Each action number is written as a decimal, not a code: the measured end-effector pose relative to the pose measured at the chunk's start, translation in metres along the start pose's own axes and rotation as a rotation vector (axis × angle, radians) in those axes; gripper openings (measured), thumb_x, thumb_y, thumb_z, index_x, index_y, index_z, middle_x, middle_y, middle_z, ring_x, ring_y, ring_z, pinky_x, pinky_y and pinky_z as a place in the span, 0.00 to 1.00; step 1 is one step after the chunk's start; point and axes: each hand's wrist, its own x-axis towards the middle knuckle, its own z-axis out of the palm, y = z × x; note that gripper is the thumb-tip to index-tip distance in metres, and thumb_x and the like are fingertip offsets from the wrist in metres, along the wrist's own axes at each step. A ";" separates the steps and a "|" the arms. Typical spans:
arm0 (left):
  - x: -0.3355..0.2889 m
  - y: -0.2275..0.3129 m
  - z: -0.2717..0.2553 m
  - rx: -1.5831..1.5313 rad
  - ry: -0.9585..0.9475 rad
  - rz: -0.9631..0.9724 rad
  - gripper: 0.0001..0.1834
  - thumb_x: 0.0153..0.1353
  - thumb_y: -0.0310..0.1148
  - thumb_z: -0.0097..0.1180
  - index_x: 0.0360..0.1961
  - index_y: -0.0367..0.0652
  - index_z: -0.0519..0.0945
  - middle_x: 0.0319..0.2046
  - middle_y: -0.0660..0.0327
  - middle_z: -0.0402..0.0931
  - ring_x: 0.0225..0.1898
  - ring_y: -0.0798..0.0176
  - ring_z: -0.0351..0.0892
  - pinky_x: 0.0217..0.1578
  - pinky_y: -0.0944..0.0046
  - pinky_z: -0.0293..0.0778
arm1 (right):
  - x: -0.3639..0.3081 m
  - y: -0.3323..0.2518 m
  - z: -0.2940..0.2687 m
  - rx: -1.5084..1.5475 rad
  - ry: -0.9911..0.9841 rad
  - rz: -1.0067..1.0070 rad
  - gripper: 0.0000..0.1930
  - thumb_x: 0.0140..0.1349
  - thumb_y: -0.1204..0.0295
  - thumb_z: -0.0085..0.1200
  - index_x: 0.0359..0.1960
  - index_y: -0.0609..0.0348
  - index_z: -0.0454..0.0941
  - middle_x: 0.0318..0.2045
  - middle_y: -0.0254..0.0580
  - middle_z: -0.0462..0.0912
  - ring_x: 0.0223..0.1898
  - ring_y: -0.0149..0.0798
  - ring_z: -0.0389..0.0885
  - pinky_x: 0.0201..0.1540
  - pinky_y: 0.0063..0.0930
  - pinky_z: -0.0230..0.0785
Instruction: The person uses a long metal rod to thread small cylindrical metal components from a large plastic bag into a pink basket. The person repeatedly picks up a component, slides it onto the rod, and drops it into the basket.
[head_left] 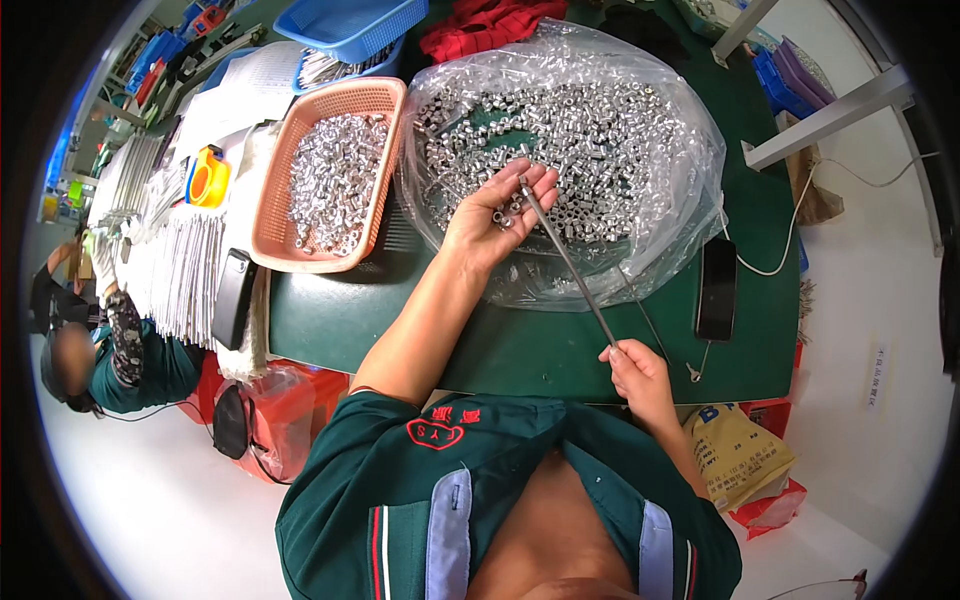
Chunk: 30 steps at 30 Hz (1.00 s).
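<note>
Wears red lettering (pixel 436 432) on green shirt (pixel 335 480); cups small metal pieces (pixel 504 220) in loosely curled left hand (pixel 487 216); pinches thin rod (pixel 572 267) in closed right hand (pixel 641 376), extending toward eleven o'clock.

Rod (pixel 565 258): long, thin, straight, grey metal; slanted, far end at the fingers of the left hand (pixel 482 225), near end gripped by the right hand (pixel 640 378).
Metal pieces (pixel 506 217): small, short, silvery; several loose in the upturned left palm, beside the rod.
Rod tip (pixel 524 182): silvery; fine detail too small to tell.
</note>
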 end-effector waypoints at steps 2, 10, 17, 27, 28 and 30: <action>-0.001 -0.001 0.001 0.001 0.019 0.016 0.20 0.61 0.19 0.46 0.55 0.33 0.65 0.51 0.46 0.69 0.58 0.43 0.67 0.58 0.43 0.68 | 0.000 0.001 0.001 0.000 0.008 -0.007 0.08 0.66 0.70 0.47 0.34 0.62 0.76 0.17 0.22 0.62 0.17 0.16 0.57 0.17 0.12 0.47; -0.002 -0.002 0.007 -0.081 0.125 0.062 0.20 0.59 0.18 0.46 0.54 0.32 0.65 0.49 0.46 0.70 0.56 0.43 0.69 0.56 0.42 0.69 | 0.000 0.001 0.006 0.004 -0.010 -0.009 0.09 0.67 0.70 0.47 0.34 0.63 0.75 0.17 0.21 0.61 0.17 0.16 0.55 0.17 0.13 0.46; -0.006 -0.004 0.008 0.049 0.067 0.049 0.17 0.63 0.21 0.44 0.54 0.32 0.65 0.49 0.45 0.70 0.56 0.42 0.69 0.56 0.43 0.70 | 0.003 0.002 0.006 0.083 -0.044 0.023 0.10 0.68 0.69 0.46 0.34 0.63 0.74 0.17 0.21 0.59 0.16 0.16 0.54 0.16 0.13 0.44; -0.006 -0.007 0.006 0.077 -0.039 -0.025 0.17 0.66 0.25 0.43 0.54 0.31 0.65 0.51 0.43 0.69 0.57 0.42 0.68 0.58 0.45 0.69 | 0.012 0.000 0.014 0.171 -0.059 0.007 0.09 0.67 0.71 0.45 0.34 0.64 0.73 0.16 0.22 0.59 0.16 0.16 0.53 0.16 0.14 0.43; -0.007 -0.008 0.006 0.065 -0.037 -0.050 0.16 0.66 0.25 0.43 0.54 0.31 0.66 0.51 0.43 0.69 0.57 0.42 0.68 0.58 0.45 0.69 | 0.013 0.000 0.014 0.188 -0.063 0.015 0.09 0.67 0.71 0.45 0.34 0.64 0.73 0.16 0.22 0.59 0.16 0.16 0.53 0.16 0.14 0.43; -0.006 -0.010 0.006 0.104 -0.054 -0.042 0.16 0.65 0.25 0.43 0.53 0.30 0.66 0.51 0.43 0.69 0.57 0.43 0.68 0.58 0.45 0.68 | 0.015 0.000 0.015 0.153 -0.035 -0.008 0.09 0.68 0.71 0.45 0.34 0.64 0.73 0.16 0.21 0.58 0.16 0.16 0.53 0.16 0.14 0.43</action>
